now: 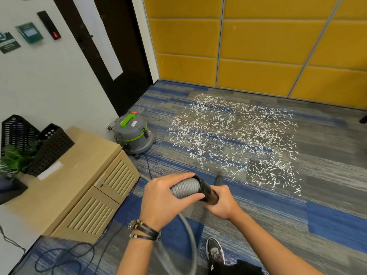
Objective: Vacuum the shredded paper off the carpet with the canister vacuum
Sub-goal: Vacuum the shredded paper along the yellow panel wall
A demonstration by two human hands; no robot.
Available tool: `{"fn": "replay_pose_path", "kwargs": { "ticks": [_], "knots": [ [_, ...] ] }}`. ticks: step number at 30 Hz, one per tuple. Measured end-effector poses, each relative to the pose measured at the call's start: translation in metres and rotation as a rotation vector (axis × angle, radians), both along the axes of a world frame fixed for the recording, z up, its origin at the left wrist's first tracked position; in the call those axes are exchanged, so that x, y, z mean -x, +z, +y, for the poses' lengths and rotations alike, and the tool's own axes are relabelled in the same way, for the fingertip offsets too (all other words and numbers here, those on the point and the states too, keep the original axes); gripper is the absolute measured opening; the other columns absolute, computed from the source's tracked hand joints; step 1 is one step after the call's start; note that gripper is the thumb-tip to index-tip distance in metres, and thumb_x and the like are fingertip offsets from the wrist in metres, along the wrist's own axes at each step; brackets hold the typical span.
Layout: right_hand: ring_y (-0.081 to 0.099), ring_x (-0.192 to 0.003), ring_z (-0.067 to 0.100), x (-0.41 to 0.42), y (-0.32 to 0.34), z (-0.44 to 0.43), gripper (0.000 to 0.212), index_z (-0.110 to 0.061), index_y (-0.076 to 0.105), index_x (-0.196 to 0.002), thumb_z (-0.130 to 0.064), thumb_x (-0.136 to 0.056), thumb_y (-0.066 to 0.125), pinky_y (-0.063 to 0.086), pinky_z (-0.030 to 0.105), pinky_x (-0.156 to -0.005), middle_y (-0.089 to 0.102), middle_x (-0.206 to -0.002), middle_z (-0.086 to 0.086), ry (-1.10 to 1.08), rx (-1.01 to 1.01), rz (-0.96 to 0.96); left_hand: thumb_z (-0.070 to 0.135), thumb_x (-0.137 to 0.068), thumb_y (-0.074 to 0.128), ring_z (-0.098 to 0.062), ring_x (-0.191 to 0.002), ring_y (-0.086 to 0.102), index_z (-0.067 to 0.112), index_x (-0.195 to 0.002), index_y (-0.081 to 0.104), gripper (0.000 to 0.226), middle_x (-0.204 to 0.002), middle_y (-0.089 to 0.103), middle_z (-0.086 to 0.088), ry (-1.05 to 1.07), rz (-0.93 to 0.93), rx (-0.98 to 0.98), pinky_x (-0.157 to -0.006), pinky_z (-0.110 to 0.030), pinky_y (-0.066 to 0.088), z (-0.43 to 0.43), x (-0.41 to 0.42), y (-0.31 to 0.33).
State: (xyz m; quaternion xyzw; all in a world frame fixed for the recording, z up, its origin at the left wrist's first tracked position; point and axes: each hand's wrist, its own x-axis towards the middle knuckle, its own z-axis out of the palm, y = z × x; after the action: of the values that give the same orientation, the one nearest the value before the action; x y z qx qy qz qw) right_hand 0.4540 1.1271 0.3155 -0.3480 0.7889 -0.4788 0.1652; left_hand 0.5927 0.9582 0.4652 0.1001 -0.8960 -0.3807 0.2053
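White shredded paper (pixel 236 135) lies scattered in a wide patch over the blue-grey carpet (pixel 317 199). The grey canister vacuum (pixel 134 133) with a green handle stands by the dark door at the left of the patch. My left hand (pixel 160 199) grips the ribbed grey hose (pixel 185 188) where it meets the black cuff. My right hand (pixel 222 203) grips the dark wand (pixel 207 192) just past the cuff. The wand's nozzle end (pixel 219 178) points down at the near edge of the paper. The hose loops back under my arms.
A low wooden cabinet (pixel 79 187) with louvred doors stands at the left, carrying black perforated trays and a plant. Yellow padded wall panels (pixel 258 56) close the far side. Black cables (pixel 65 255) lie on the floor at the lower left. My shoe (pixel 215 253) is below the hands.
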Motion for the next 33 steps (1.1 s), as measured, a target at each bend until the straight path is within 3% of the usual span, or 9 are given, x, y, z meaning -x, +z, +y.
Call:
{"fn": "replay_pose_path", "kwargs": {
  "ticks": [5,8,11,15,20,26,33],
  "knots": [
    [0.045,-0.049,0.005,-0.006,0.006,-0.025,0.01,-0.014,0.062,-0.071,-0.014,-0.075,0.071,0.035,0.022,-0.052,0.054,-0.055,-0.011,0.079,0.021,0.013,0.064,-0.07,0.088,0.005,-0.096,0.071,0.041,-0.117,0.079,0.053,-0.105,0.077,0.026,0.069,-0.006,0.025,-0.085,-0.029,0.059,-0.011,-0.015,-0.005],
    [0.046,-0.049,0.005,-0.008,0.008,-0.037,0.019,-0.016,0.059,-0.068,-0.009,-0.077,0.074,0.036,0.02,-0.051,0.055,-0.056,-0.009,0.086,0.015,-0.011,0.062,-0.069,0.092,0.006,-0.094,0.07,0.043,-0.118,0.078,0.054,-0.104,0.076,0.026,0.091,-0.028,0.067,-0.084,-0.026,0.058,-0.012,-0.019,-0.008],
    [0.047,-0.052,0.004,-0.018,0.007,-0.039,0.031,-0.03,0.057,-0.066,-0.01,-0.078,0.076,0.037,0.021,-0.051,0.055,-0.057,-0.012,0.06,0.032,-0.039,0.061,-0.067,0.093,0.005,-0.094,0.071,0.043,-0.117,0.078,0.055,-0.103,0.076,0.025,0.065,-0.052,0.059,-0.085,-0.027,0.058,-0.012,-0.02,-0.009],
    [0.048,-0.056,0.002,-0.031,0.006,-0.029,0.026,-0.027,0.059,-0.068,-0.012,-0.079,0.077,0.042,0.031,-0.05,0.06,-0.059,-0.005,0.037,0.03,-0.078,0.064,-0.064,0.093,0.007,-0.1,0.071,0.042,-0.115,0.079,0.056,-0.107,0.076,0.028,0.01,-0.063,-0.009,-0.09,-0.026,0.058,-0.013,-0.026,-0.009],
    [0.044,-0.05,0.003,-0.037,0.017,-0.014,0.041,-0.038,0.054,-0.063,-0.004,-0.077,0.071,0.033,0.016,-0.052,0.053,-0.053,-0.017,0.026,-0.012,-0.059,0.066,-0.064,0.091,0.007,-0.101,0.071,0.042,-0.114,0.08,0.057,-0.107,0.076,0.029,-0.004,-0.041,-0.06,-0.091,-0.027,0.058,-0.01,-0.032,-0.013],
    [0.041,-0.05,0.004,-0.045,0.018,0.013,0.036,-0.032,0.052,-0.063,-0.004,-0.076,0.07,0.032,0.02,-0.052,0.051,-0.053,-0.016,0.019,-0.079,-0.05,0.069,-0.067,0.088,0.005,-0.102,0.072,0.044,-0.117,0.078,0.057,-0.108,0.076,0.028,-0.041,-0.02,-0.111,-0.09,-0.035,0.061,0.002,-0.042,-0.019],
    [0.046,-0.047,0.009,-0.044,0.016,0.032,0.011,-0.016,0.062,-0.07,-0.009,-0.074,0.068,0.032,0.022,-0.051,0.055,-0.052,-0.009,0.023,-0.118,0.041,0.062,-0.069,0.089,0.003,-0.099,0.073,0.039,-0.117,0.079,0.055,-0.107,0.077,0.026,0.001,0.044,-0.153,-0.089,-0.028,0.06,0.009,-0.048,-0.007]
  ]
}}
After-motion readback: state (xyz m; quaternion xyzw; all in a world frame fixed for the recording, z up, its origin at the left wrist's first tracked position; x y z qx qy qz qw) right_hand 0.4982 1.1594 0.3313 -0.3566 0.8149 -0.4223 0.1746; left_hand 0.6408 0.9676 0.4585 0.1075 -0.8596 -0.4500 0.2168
